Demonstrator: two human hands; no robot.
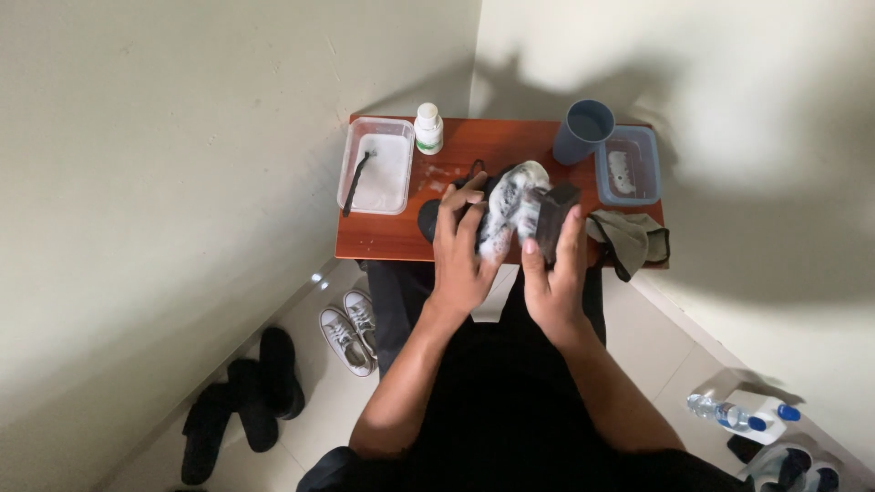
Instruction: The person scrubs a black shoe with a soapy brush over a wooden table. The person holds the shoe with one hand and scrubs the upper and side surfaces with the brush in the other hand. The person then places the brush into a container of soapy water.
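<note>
My fingers (458, 219) on the left hand (460, 260) are wrapped around the near side of a sneaker (507, 205), clamped on it from the left, while the fingers of my right hand (554, 278) are closed on a dark block-shaped brush (554, 214) pressed against the shoe's right flank. The sneaker sits between both hands, directly ahead of them and just above the near edge of the tabletop (392, 241), about at its middle. Its long axis runs roughly from the near edge toward the far right, toe end pointing away from me, so the left hand steadies it along its length and the right hand with the brush is the nearer one to the side being worked. The shoe looks pale grey-white with dark trim, covered in patches of white foam; a dark lace or opening shows at its far left. At the tabletop's far left corner lies a clear plastic tray (376, 164) with whitish liquid and a thin dark tool resting in it, a small white bottle (428, 128) beside it. Toward the far right stand a blue-grey cup (581, 130) and a clear container (629, 166); an olive cloth (631, 239) hangs over the right near corner.
</note>
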